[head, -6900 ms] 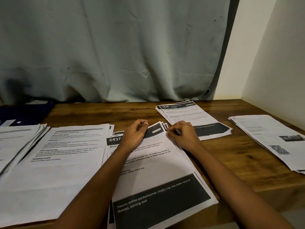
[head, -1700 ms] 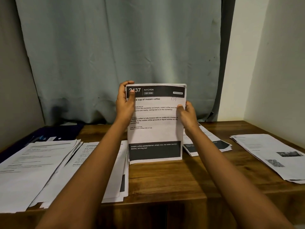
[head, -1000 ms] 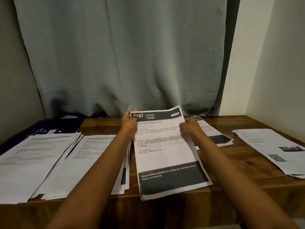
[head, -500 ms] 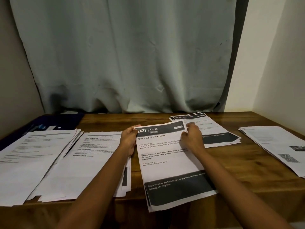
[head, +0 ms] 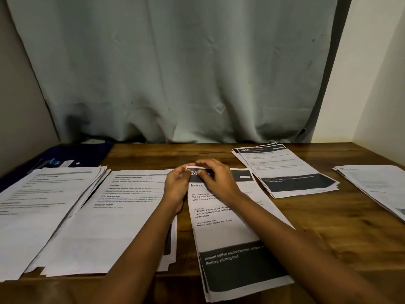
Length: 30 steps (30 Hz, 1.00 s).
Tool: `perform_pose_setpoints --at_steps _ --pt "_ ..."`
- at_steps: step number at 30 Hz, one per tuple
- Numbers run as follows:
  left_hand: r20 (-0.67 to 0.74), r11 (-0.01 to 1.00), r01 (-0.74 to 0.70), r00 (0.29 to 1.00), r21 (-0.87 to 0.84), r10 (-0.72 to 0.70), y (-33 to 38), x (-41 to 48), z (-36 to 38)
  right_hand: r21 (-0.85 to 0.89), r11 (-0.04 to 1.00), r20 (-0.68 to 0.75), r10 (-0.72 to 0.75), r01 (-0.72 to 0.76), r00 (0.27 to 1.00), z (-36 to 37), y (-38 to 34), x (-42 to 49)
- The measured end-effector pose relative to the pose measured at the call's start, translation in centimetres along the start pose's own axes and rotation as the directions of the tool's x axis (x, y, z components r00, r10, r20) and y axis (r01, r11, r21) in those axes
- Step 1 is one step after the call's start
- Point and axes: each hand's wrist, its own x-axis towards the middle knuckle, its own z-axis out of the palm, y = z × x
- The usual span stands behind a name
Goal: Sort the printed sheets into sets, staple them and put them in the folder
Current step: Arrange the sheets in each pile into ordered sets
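A set of printed sheets headed "Brew a cup of instant coffee" (head: 228,233) lies flat on the wooden table (head: 328,227) in front of me, its near end hanging over the front edge. Both hands meet at its top left corner. My left hand (head: 177,185) pinches the corner from the left. My right hand (head: 215,178) pinches the same corner from the right, with the edge of the paper lifted slightly between the fingers. A dark blue folder (head: 72,156) lies at the back left. No stapler is visible.
Two stacks of white printed sheets, one at the far left (head: 37,211) and one beside it (head: 122,216), lie left of my arms. A fanned stack headed 3638 (head: 285,170) sits back right, another pile (head: 377,187) at the right edge. A grey curtain (head: 175,69) hangs behind.
The coffee set was held upright, then laid flat on the table. My right hand has since moved from the sheet's right side across to the top left corner beside my left hand.
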Motion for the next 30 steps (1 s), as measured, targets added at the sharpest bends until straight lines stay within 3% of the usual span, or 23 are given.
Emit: perform_pose_setpoints --at_steps 8,18,26,30 --pt "0.018 0.995 0.08 0.997 -0.065 -0.079 0.6 -0.1 0.1 0.093 0.989 -0.021 0.114 -0.112 0.993 0.2 0.8 -0.1" --pt "0.165 0.997 0.073 0.984 -0.027 -0.067 2.2 -0.8 -1.3 0.141 0.977 -0.036 0.168 -0.162 0.985 0.0 1.3 0.1" --pt "0.128 0.997 0.069 0.99 -0.024 -0.065 2.0 -0.6 -1.4 0.224 0.948 -0.067 0.245 -0.225 0.967 -0.1 1.6 0.0" --pt "0.117 0.995 0.089 0.99 -0.044 -0.084 2.0 -0.5 -1.4 0.205 0.962 -0.075 0.202 -0.183 0.977 -0.7 1.2 -0.1"
